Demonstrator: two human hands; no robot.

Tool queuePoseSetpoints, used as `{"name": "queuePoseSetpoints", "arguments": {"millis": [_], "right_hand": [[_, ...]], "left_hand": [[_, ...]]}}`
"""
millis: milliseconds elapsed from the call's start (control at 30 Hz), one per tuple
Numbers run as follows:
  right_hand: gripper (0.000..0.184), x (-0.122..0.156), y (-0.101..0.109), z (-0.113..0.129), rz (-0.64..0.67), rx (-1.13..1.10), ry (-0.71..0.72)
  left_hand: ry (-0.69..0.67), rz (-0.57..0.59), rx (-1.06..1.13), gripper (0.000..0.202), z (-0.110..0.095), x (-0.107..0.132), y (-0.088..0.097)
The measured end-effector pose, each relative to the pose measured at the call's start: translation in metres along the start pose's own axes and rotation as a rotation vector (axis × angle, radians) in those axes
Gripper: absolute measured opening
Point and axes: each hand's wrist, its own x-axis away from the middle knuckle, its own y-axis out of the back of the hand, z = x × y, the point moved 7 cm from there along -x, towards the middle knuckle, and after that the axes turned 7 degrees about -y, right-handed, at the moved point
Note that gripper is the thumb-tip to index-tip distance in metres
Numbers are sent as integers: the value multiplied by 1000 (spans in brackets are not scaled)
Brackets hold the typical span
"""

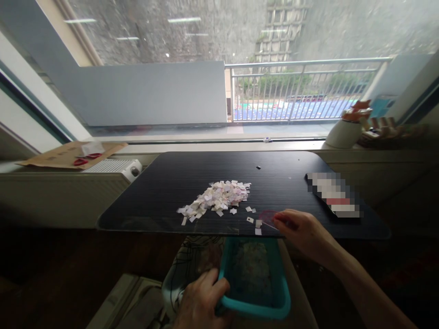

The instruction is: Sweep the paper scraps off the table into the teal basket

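Note:
A heap of small white and pink paper scraps lies in the middle of a black table top. A few loose scraps sit near the front edge. My right hand rests at that edge, fingers pinched on a thin pink see-through card that lies flat beside the loose scraps. Below the edge, my left hand grips the near left rim of a teal plastic bin, which holds scraps inside.
A blurred flat object lies at the table's right. A radiator and a brown cardboard sheet with red scissors are at the left sill. A white pot stands on the right sill. A window is behind.

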Motion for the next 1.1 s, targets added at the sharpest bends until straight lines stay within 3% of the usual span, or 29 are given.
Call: {"name": "queuePoseSetpoints", "arguments": {"millis": [133,300,367,500,633,800,967,1100], "right_hand": [[22,4,-6,6,112,-32,63],[24,-10,-7,13,17,-21,77],[23,-12,-9,16,35,-20,104],[21,-2,-13,9,128,-57,130],[26,11,-8,-8,67,-51,50],[23,19,-13,-3,160,-96,67],[23,0,-6,10,28,-80,87],[27,-25,-16,26,-36,-38,110]], "left_hand": [[-11,-11,-8,14,-1,1,-1],[-10,35,-13,16,1,-1,-7],[-12,53,-5,17,2,-1,-8],[10,45,-1,15,2,0,-6],[33,39,-6,13,0,0,-5],[16,63,-4,14,-2,-2,-7],[19,78,-49,17,2,-1,-12],[9,114,-47,21,8,-1,-20]]}}
